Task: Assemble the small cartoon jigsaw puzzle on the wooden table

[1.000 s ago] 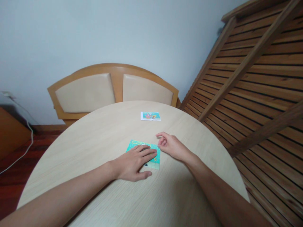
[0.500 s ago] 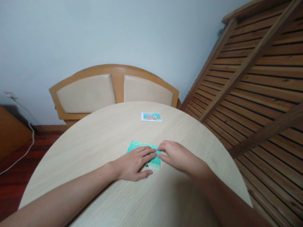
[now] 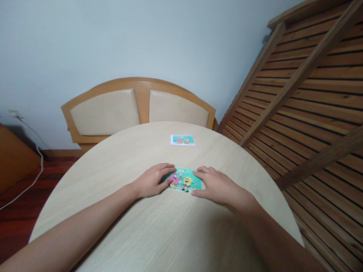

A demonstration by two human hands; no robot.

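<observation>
A small teal cartoon picture card [image 3: 185, 180] lies flat on the table, showing a pink starfish, a pale squid-like figure and a yellow sponge figure. At its left end, my left hand [image 3: 154, 180] grips it, fingertips over the upper left corner and thumb on the lower left part. My right hand [image 3: 217, 185] clasps the opposite end, with fingers at the upper right corner and thumb at the lower right. Both ends of the card are partly covered. Farther back lies a similar white-bordered picture sheet [image 3: 182, 140], untouched.
The round pale wooden table [image 3: 113, 166] has a curved edge all round. Behind it stands a wooden headboard [image 3: 143, 100] with cream padded panels against the wall. Slatted wood [image 3: 312, 98] leans at the right. A white cable [image 3: 42, 164] hangs at the left.
My left hand has drawn back from lying flat over the card to its left end. The card now sits straighter and slightly farther right, with more showing. My right thumb and fingers have spread apart.
</observation>
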